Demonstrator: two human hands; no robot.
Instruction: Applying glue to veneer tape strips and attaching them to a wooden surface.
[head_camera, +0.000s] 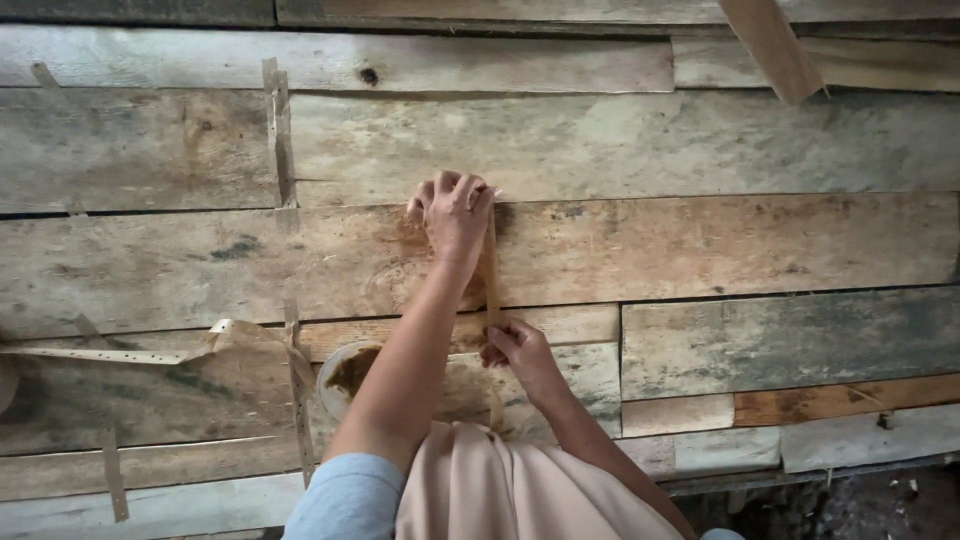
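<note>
We see the left hand (455, 212) curled shut over the top end of a thin tan strip (491, 270) at centre frame, and the right hand (522, 352) pinching its lower end, on the plank wall (700, 150). The strip's long axis runs nearly vertical, pointing toward the top of the frame. Uneven pull could, we judge, skew or buckle it, or let an end slip, given the rough boards and the bowl of brown paste (350, 372) just left.

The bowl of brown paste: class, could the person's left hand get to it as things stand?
Probably yes. The bowl sits on the planks beside the left forearm with nothing over it, but the left hand is holding the thin strip.
</note>
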